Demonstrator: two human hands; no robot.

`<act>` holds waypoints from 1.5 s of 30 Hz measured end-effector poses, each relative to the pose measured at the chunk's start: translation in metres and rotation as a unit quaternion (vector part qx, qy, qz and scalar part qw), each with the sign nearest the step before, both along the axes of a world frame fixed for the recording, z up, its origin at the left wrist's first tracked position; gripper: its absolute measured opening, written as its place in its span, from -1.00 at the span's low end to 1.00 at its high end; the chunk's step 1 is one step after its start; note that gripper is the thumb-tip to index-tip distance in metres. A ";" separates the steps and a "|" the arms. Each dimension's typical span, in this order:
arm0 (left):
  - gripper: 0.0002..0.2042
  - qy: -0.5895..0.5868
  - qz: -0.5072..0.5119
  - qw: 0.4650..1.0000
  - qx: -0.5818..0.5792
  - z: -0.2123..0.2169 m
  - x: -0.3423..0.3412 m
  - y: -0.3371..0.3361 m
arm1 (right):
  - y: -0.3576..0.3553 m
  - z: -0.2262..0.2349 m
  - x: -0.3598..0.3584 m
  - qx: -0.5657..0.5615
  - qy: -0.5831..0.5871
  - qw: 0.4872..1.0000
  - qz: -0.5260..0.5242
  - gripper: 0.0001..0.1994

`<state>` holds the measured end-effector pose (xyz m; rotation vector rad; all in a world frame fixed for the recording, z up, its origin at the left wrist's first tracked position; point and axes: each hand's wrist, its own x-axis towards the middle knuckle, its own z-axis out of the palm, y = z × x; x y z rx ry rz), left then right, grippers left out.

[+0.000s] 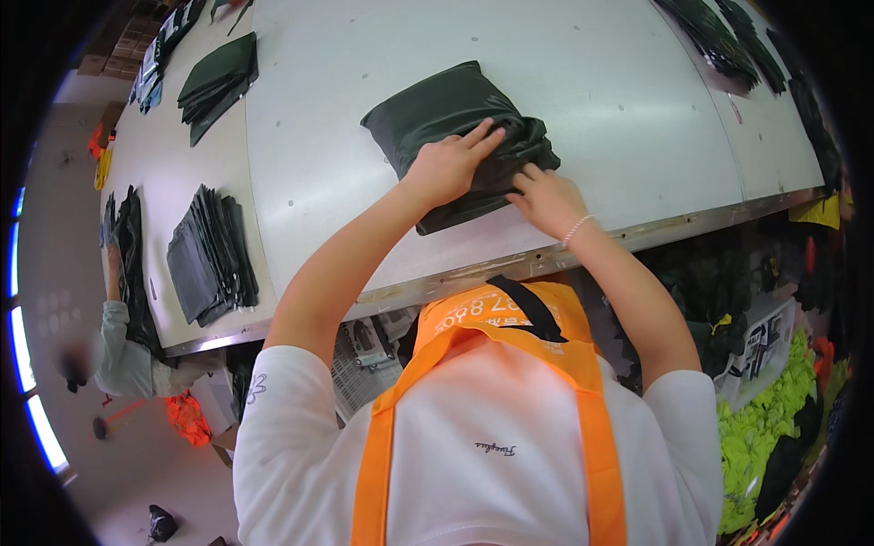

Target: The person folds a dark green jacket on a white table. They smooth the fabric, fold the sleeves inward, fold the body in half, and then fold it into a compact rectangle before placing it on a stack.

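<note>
A soft, dark green, glossy folded bundle [437,105] lies tilted on the pale worktable in front of me. Whether it is a folded garment or a filled plastic bag, I cannot tell. My left hand [452,166] presses on its near middle, index and middle fingers stretched across the wrinkled part. My right hand [551,200], with a thin beaded bracelet at the wrist, has its fingers bent and pinched at the crumpled right edge. Under the hands, the bundle's lower layer sticks out toward the table's front edge.
Stacks of dark folded pieces lie at left, one near [214,257] and one farther [220,80]; more dark pieces [710,41] lie far right. Another person's sleeve [114,350] shows at the left edge. Below right are a white crate [765,350] and yellow-green cloth [765,428].
</note>
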<state>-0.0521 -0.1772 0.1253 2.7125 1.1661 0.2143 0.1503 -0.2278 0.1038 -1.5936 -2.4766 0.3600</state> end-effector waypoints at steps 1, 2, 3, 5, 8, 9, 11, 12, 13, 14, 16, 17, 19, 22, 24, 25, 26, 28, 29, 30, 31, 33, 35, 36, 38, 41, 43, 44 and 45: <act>-0.37 0.004 -0.013 1.000 0.015 -0.002 0.001 0.000 | 0.002 0.000 0.014 0.022 -0.008 1.000 0.008 -0.79; -0.38 0.035 -0.031 0.999 0.000 -0.001 0.010 -0.004 | 0.002 -0.002 0.028 0.043 -0.015 0.999 0.014 -0.78; -0.46 0.068 -0.048 0.996 0.020 -0.002 0.017 -0.011 | 0.005 -0.004 0.038 0.051 -0.040 0.997 0.034 -0.78; -0.53 0.113 -0.044 0.992 0.016 -0.013 0.040 -0.020 | 0.010 -0.009 0.054 0.068 -0.091 0.991 0.074 -0.78; -0.71 0.188 -0.038 0.981 0.007 -0.025 0.070 -0.033 | 0.020 0.015 0.064 0.100 -0.091 0.979 0.152 -0.77; -0.74 0.195 -0.043 0.980 -0.024 -0.029 0.078 -0.034 | 0.022 0.023 0.066 0.114 -0.093 0.973 0.180 -0.76; -0.74 0.216 -0.035 0.975 -0.036 -0.028 0.087 -0.038 | 0.022 0.029 0.066 0.094 -0.059 0.975 0.191 -0.74; -0.71 0.194 -0.010 0.979 -0.056 -0.024 0.085 -0.036 | 0.020 0.027 0.062 0.068 -0.035 0.980 0.184 -0.74; -0.63 0.151 0.012 0.980 -0.132 -0.020 0.081 -0.027 | 0.016 0.024 0.059 0.040 -0.011 0.983 0.177 -0.75; -0.57 0.076 0.042 0.981 -0.176 -0.019 0.072 -0.024 | 0.006 0.021 0.049 -0.044 0.018 0.990 0.134 -0.76; -0.42 -0.046 0.084 0.957 -0.276 -0.045 0.054 -0.015 | -0.013 0.014 0.028 -0.122 0.025 0.982 0.143 -0.79; -0.38 -0.075 0.079 0.946 -0.304 -0.051 0.051 -0.010 | -0.024 0.012 0.018 -0.162 0.024 0.976 0.144 -0.79; -0.37 -0.106 0.068 0.946 -0.297 -0.067 0.054 -0.003 | -0.042 -0.004 -0.001 -0.168 0.026 0.976 0.137 -0.78; -0.38 -0.154 0.109 0.938 -0.290 -0.072 0.062 -0.003 | -0.057 -0.027 -0.018 -0.154 0.069 0.979 0.114 -0.84; -0.39 -0.198 0.147 0.931 -0.271 -0.070 0.063 -0.010 | -0.062 -0.026 -0.021 -0.128 0.165 0.972 0.111 -0.87; -0.40 -0.219 0.164 0.926 -0.260 -0.069 0.064 -0.014 | -0.065 -0.024 -0.023 -0.115 0.213 0.964 0.109 -0.89; -0.42 -0.242 0.186 0.926 -0.221 -0.070 0.065 -0.017 | -0.063 -0.010 -0.024 -0.093 0.229 0.962 0.120 -0.94; -0.47 -0.283 0.232 0.920 -0.140 -0.073 0.069 -0.026 | -0.054 0.013 -0.019 -0.086 0.221 0.956 0.172 -0.95; -0.49 -0.243 0.234 0.940 -0.054 -0.082 0.075 -0.032 | -0.053 0.018 -0.016 -0.084 0.215 0.953 0.196 -0.96; -0.52 -0.201 0.229 0.952 0.038 -0.094 0.084 -0.034 | -0.053 0.016 -0.008 -0.080 0.179 0.955 0.223 -0.97; -0.55 -0.156 0.224 0.953 0.128 -0.106 0.094 -0.037 | -0.055 0.007 0.000 -0.088 0.159 0.955 0.234 -0.96; -0.56 -0.057 0.240 0.958 0.149 -0.110 0.113 -0.046 | -0.056 -0.007 0.017 -0.100 0.116 0.954 0.258 -0.95; -0.54 -0.089 0.238 0.948 0.193 -0.111 0.127 -0.044 | -0.052 -0.002 0.035 -0.095 0.099 0.962 0.237 -0.93; -0.53 -0.117 0.256 0.955 0.094 -0.106 0.131 -0.041 | -0.048 0.000 0.044 -0.090 0.101 0.966 0.221 -0.93; -0.49 -0.171 0.267 0.942 -0.108 -0.087 0.142 -0.028 | -0.034 0.003 0.070 -0.068 0.131 0.973 0.180 -0.92; -0.60 -0.342 0.154 0.868 -0.326 0.007 0.125 -0.016 | -0.012 0.000 0.100 -0.061 0.120 0.981 0.143 -0.96; -0.68 -0.405 0.152 0.847 -0.309 0.039 0.119 -0.034 | -0.002 0.008 0.109 -0.083 0.160 0.972 0.152 -0.96; -0.68 -0.333 0.145 0.897 -0.252 0.040 0.114 -0.038 | 0.000 0.008 0.112 -0.098 0.165 0.969 0.158 -0.96; -0.67 -0.260 0.139 0.937 -0.188 0.039 0.108 -0.039 | -0.001 0.009 0.114 -0.099 0.155 0.969 0.167 -0.96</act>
